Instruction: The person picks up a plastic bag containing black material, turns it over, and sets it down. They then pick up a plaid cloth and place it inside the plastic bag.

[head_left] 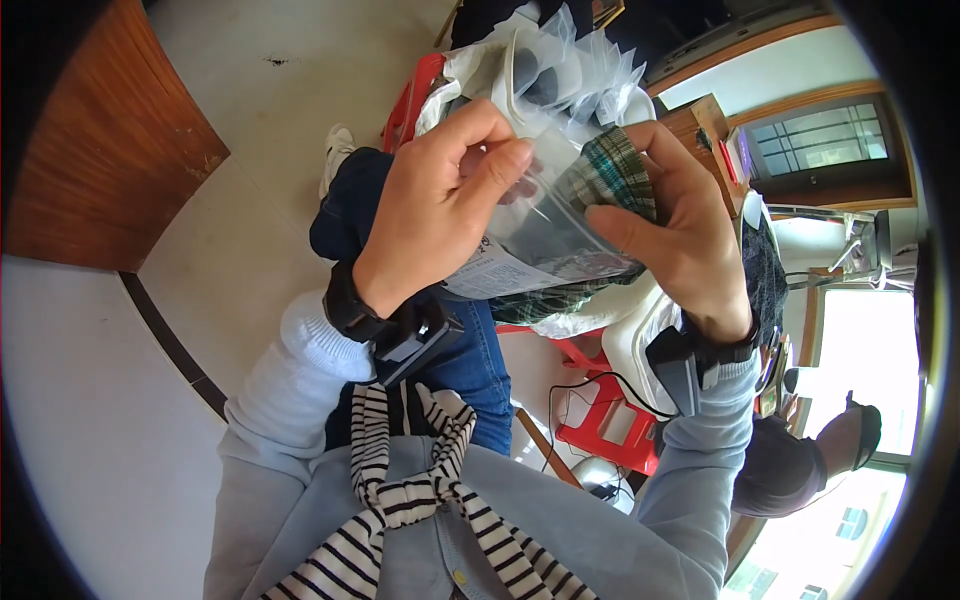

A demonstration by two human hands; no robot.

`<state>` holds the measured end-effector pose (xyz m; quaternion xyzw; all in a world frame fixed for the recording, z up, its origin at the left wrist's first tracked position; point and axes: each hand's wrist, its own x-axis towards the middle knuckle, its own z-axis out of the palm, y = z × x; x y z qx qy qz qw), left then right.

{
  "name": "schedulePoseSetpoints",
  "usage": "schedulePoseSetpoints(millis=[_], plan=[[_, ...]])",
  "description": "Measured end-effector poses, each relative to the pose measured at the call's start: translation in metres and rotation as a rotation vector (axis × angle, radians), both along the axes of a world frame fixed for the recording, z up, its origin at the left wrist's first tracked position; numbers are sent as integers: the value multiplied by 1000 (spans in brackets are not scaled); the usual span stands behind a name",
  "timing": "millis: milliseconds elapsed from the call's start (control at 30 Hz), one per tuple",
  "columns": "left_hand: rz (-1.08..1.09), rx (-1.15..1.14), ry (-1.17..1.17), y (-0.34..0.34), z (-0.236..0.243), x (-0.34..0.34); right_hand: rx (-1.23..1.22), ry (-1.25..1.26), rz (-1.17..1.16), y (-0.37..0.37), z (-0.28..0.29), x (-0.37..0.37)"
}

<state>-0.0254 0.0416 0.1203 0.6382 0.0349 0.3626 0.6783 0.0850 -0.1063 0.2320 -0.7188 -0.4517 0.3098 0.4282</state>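
Observation:
My left hand [440,205] pinches the upper edge of a clear plastic bag [555,235] between thumb and fingers. A white label with fine print shows on the bag's lower front. A folded green and brown plaid cloth [615,172] sits at the bag's mouth, with my right hand [680,225] closed around its right side. How far the cloth reaches into the bag is hard to tell. More plaid fabric [540,302] shows beneath the bag. Both hands are raised in front of me, over my lap.
Several crinkled clear plastic pieces [590,70] and a white sack [470,68] lie just beyond my hands, beside a red plastic chair [410,105]. Lower right stand a red stool [612,428] and a dark cable [552,400]. A wooden door [100,130] is at far left.

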Motion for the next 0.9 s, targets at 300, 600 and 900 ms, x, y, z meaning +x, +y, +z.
schedulePoseSetpoints(millis=[300, 600, 900], plan=[[68, -31, -19, -2, -4, 2, -179, -63, -20, 14, 1, -2], [131, -14, -32, -8, 3, -1, -169, -371, -1, -2, -9, -14], [20, -146, -36, -4, 5, 0, -132, -226, -47, -44, -7, -3]])
